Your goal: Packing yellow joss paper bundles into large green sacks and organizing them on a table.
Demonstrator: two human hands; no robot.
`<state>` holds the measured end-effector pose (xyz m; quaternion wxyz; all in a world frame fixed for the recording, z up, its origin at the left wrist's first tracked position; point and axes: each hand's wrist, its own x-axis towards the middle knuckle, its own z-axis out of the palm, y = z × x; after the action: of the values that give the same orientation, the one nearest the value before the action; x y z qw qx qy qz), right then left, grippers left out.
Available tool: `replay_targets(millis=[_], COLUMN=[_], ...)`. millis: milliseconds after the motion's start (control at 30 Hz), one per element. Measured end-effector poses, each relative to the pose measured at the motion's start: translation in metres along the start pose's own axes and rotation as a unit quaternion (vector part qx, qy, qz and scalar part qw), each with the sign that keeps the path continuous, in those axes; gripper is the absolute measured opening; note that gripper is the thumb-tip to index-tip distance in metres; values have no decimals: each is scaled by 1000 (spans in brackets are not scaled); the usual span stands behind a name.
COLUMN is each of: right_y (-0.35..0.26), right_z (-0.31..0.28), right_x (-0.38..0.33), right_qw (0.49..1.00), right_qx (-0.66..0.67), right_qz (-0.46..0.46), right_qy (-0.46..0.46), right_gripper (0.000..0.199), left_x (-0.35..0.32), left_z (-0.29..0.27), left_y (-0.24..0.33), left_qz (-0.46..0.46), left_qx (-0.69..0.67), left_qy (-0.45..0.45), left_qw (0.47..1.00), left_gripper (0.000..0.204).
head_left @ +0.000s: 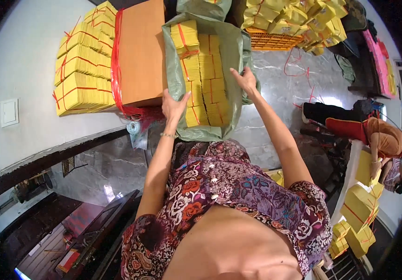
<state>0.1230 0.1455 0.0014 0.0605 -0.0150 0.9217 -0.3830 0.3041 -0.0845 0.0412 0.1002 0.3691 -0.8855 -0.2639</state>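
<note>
A green woven sack (233, 51) stands open in front of me. Inside it, bundles of yellow paper (212, 65) tied with red string are stacked in two columns. My left hand (174, 107) is at the sack's near left side, its thumb spread away from the fingers. On the opposite side, my right hand (245, 81) is at the right rim, thumb and fingers apart. Neither hand shows anything closed within its fingers; whether they touch the sack's wall is hard to make out.
Left of the sack is an orange-brown board or box (140, 51) with red strings (117, 70) draped over its edge, beside stacked yellow bundles (81, 91). More bundles fill an orange crate (275, 40) at far right. Another person (383, 135) handles yellow paper at the right.
</note>
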Motion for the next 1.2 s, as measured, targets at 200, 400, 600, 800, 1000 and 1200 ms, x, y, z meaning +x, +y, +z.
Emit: replay_targets(millis=[200,400,600,800,1000,1200], right_y=[17,14,15,97,169,156], right_z=[-22,-49,-64,-31,28,42], right_x=[14,-2,-10,-48,-97,-92], right_qw=[999,996,996,899,882,877], right_qx=[12,-28,36,376,365,366], right_qz=[-51,-84,-38,187,167,202], right_qy=[12,26,-78,-122,-245,-239], right_gripper=[32,25,30,53,68,69], left_x=[21,12,3,-26,-78,-49], left_z=[2,-17,-23,-19,41,90], left_y=[-4,-9,-11,-52,-105,-84], left_qz=[-30,-31,-5,-169,-478,-491], left_qx=[-98,-91,-163,-494,-633,-613], left_qy=[-80,-89,-80,-151,-115,-154], left_qw=[991,991,983,839,598,600], left_gripper=[28,29,33,48,37,36])
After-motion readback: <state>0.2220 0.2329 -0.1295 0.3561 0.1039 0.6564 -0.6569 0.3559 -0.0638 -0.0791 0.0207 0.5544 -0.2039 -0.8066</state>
